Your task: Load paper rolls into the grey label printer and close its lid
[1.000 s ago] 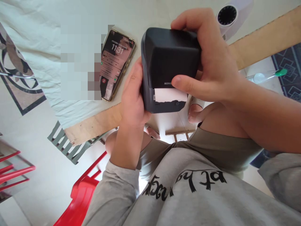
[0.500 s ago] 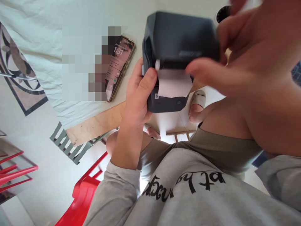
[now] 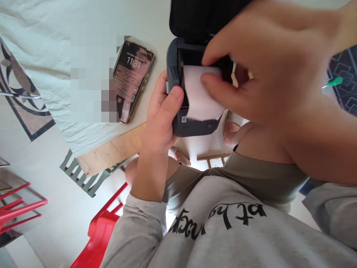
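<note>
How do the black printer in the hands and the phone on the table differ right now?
The label printer is held up in the left hand, while the phone lies flat on the white cloth, untouched. The printer is a boxy block; the phone is a thin slab. The printer's lid stands open with white paper under the right hand; the phone shows a lit screen. Both are dark devices.

Black printer (image 3: 192, 123), white paper roll (image 3: 199, 100), gold-edged phone (image 3: 132, 80), red chair (image 3: 97, 238)

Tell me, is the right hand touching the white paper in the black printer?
Touching. The head view shows the right hand with its fingers pressed on the white paper in the black printer.
</note>
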The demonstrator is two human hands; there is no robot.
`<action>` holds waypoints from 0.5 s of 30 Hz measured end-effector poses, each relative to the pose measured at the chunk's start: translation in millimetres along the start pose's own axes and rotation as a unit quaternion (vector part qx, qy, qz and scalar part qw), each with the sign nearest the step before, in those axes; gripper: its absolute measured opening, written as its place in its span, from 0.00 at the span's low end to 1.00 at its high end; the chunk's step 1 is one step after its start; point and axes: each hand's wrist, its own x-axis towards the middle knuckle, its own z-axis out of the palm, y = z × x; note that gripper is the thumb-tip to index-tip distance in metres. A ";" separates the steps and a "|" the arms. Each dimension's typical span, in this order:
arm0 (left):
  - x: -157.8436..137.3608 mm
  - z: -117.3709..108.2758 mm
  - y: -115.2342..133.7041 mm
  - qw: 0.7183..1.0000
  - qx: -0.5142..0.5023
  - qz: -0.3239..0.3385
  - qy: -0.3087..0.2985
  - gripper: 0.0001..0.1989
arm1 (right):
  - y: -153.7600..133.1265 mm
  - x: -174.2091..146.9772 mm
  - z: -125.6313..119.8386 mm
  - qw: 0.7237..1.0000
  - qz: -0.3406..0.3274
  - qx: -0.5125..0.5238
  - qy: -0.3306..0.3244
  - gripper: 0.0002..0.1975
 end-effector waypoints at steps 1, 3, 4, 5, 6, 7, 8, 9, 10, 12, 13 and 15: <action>-0.3 0.7 0.1 1.000 -0.009 -0.004 -0.003 0.19 | -4.6 0.3 0.4 0.998 0.004 -0.060 0.006 0.21; -0.9 1.8 -0.2 1.000 -0.017 -0.008 -0.001 0.20 | -10.3 0.8 1.6 0.983 0.010 -0.181 -0.006 0.20; -1.1 1.9 -0.9 1.000 -0.016 -0.007 0.003 0.21 | -11.4 1.2 2.2 0.974 0.011 -0.227 -0.016 0.21; -1.0 1.8 -2.0 1.000 -0.014 -0.001 0.004 0.22 | -11.7 1.7 2.6 0.967 0.011 -0.254 -0.023 0.21; -0.7 1.6 -3.5 1.000 -0.011 0.006 0.007 0.23 | -11.4 2.3 2.7 0.966 0.007 -0.257 -0.024 0.20; -0.3 1.3 -5.1 1.000 -0.007 0.013 0.008 0.24 | -10.7 3.0 2.4 0.969 0.001 -0.246 -0.023 0.20; 0.2 1.2 -6.8 1.000 -0.003 0.021 0.009 0.26 | -10.0 3.4 1.4 0.975 -0.007 -0.222 -0.023 0.20; 0.6 1.3 -8.1 1.000 0.000 0.025 0.007 0.27 | -9.1 3.7 -0.1 0.982 -0.017 -0.188 -0.026 0.22; 0.7 1.8 -8.7 1.000 0.000 0.025 0.008 0.26 | -8.1 3.6 -2.1 0.988 -0.031 -0.145 -0.033 0.23; 0.3 3.8 -7.6 1.000 -0.001 0.015 0.010 0.22 | -5.1 2.6 -6.7 0.995 -0.070 -0.047 -0.046 0.22; -0.2 5.3 -5.9 1.000 -0.004 0.010 0.011 0.20 | -3.0 2.1 -8.7 0.995 -0.091 -0.009 -0.047 0.21; -0.9 8.4 -1.4 1.000 -0.013 0.004 0.015 0.17 | 2.3 2.2 -10.8 0.989 -0.129 0.060 -0.040 0.21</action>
